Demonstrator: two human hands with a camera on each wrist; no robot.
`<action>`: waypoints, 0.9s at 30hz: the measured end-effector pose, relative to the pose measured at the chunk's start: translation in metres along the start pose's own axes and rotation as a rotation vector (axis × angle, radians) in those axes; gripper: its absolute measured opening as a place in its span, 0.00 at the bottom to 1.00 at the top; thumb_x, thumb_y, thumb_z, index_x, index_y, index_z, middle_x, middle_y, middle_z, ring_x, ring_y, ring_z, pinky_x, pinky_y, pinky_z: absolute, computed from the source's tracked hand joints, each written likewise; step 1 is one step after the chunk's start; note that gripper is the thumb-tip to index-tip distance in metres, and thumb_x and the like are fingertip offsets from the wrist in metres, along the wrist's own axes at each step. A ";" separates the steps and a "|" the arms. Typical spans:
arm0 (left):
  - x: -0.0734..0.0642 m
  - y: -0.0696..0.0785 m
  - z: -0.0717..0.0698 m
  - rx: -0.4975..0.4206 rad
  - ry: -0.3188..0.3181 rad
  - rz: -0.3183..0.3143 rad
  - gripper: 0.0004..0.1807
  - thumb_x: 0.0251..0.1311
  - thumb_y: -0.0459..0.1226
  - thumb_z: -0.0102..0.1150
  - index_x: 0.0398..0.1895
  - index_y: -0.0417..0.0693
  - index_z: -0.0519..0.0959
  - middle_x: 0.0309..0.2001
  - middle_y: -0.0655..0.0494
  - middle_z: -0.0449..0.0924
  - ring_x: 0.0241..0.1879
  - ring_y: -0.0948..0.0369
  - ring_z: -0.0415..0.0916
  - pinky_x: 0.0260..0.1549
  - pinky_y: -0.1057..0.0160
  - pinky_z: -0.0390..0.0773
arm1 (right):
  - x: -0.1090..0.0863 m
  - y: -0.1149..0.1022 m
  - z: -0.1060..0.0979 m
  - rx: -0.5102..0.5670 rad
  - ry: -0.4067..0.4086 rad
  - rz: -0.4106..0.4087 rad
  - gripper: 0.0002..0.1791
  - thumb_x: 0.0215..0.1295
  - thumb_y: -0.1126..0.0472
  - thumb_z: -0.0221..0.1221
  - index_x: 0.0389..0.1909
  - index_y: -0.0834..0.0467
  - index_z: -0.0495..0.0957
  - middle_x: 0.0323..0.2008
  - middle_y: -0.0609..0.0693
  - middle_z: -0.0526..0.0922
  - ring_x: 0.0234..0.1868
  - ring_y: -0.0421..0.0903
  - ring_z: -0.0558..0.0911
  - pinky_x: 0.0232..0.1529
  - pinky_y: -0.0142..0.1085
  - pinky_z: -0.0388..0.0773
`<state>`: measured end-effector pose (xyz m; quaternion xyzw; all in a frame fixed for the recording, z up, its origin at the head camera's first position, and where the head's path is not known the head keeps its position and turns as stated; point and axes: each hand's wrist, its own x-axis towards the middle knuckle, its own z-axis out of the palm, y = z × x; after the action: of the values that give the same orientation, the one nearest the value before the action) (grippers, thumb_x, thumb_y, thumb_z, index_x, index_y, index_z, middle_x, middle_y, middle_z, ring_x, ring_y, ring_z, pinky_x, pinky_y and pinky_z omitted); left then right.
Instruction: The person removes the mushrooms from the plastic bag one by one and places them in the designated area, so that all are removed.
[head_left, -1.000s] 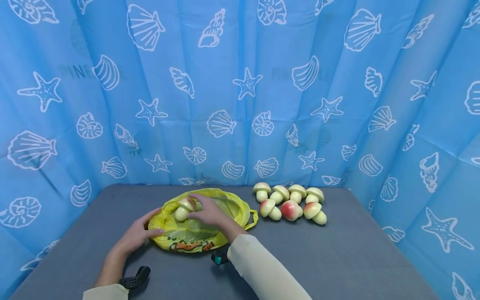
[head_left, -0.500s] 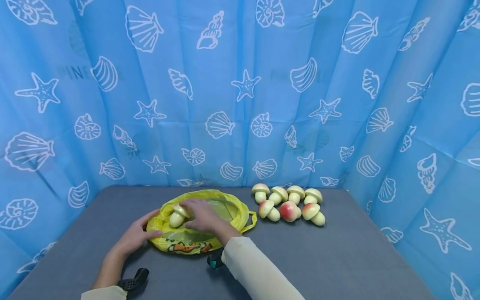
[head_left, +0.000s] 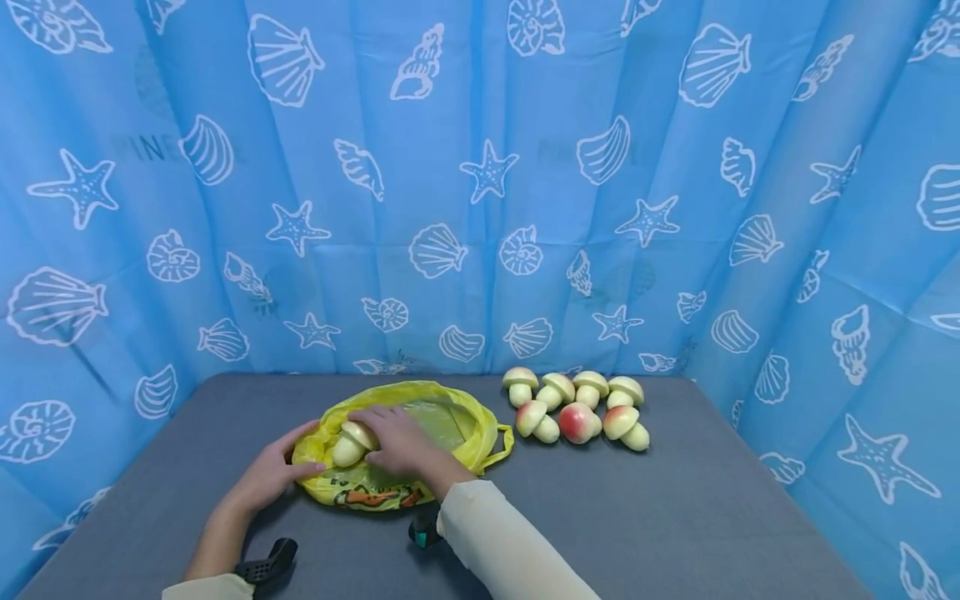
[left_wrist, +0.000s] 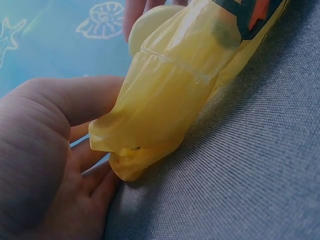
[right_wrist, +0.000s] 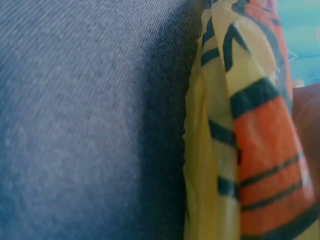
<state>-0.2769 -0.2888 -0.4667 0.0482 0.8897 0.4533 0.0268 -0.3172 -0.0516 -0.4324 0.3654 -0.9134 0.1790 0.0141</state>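
A yellow plastic bag (head_left: 450, 421) lies on the table with its mouth spread wide. My left hand (head_left: 266, 475) holds its left end, thumb over the rim and fingers behind; in the left wrist view the thumb (left_wrist: 85, 97) and fingers lie around the bag's corner (left_wrist: 165, 105). Inside the mouth, my right hand (head_left: 408, 442) grips a pale mushroom (head_left: 349, 448), its cap up and stem toward the lower left. Part of a pale rounded cap (left_wrist: 150, 27) shows past the bag in the left wrist view. Printed plastic mostly hides the right hand (right_wrist: 307, 120) in the right wrist view.
Several pale mushrooms with reddish tinges (head_left: 580, 423) lie in two rows right of the bag. A handle loop (head_left: 502, 446) sticks out from the bag's right end. Grey cloth covers the table (head_left: 675, 517), and a blue shell-print curtain (head_left: 487, 275) hangs behind it.
The right hand has moved the mushroom leftward and lower within the bag, close to the left thumb. The left hand keeps its hold on the bag. The head view has shifted slightly.
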 end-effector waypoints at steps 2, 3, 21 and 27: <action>0.000 0.001 0.000 -0.002 -0.003 -0.006 0.47 0.59 0.51 0.64 0.75 0.41 0.55 0.72 0.32 0.51 0.69 0.35 0.48 0.62 0.34 0.52 | 0.000 0.003 0.002 0.024 0.001 -0.012 0.36 0.62 0.57 0.66 0.70 0.40 0.64 0.66 0.39 0.68 0.62 0.43 0.69 0.58 0.38 0.68; -0.001 0.001 0.000 -0.003 -0.003 -0.010 0.47 0.59 0.51 0.64 0.75 0.41 0.55 0.72 0.32 0.51 0.69 0.35 0.48 0.62 0.34 0.51 | 0.001 0.004 0.003 0.037 -0.001 -0.019 0.35 0.62 0.57 0.66 0.69 0.40 0.65 0.66 0.39 0.68 0.62 0.42 0.69 0.58 0.38 0.68; -0.001 0.003 0.001 -0.014 -0.022 -0.048 0.47 0.59 0.51 0.64 0.75 0.41 0.54 0.73 0.33 0.50 0.70 0.36 0.46 0.63 0.33 0.50 | -0.004 0.010 0.001 0.116 -0.147 -0.047 0.39 0.54 0.47 0.71 0.67 0.45 0.67 0.64 0.41 0.68 0.58 0.39 0.71 0.53 0.35 0.70; -0.001 0.004 0.001 -0.016 -0.023 -0.038 0.46 0.60 0.51 0.64 0.75 0.41 0.55 0.73 0.33 0.51 0.70 0.36 0.47 0.62 0.34 0.52 | -0.004 0.011 0.002 0.103 -0.154 -0.040 0.44 0.56 0.42 0.68 0.72 0.46 0.62 0.67 0.42 0.66 0.63 0.41 0.68 0.57 0.36 0.69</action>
<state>-0.2756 -0.2862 -0.4640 0.0363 0.8865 0.4590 0.0461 -0.3211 -0.0420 -0.4381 0.3964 -0.8939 0.1967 -0.0713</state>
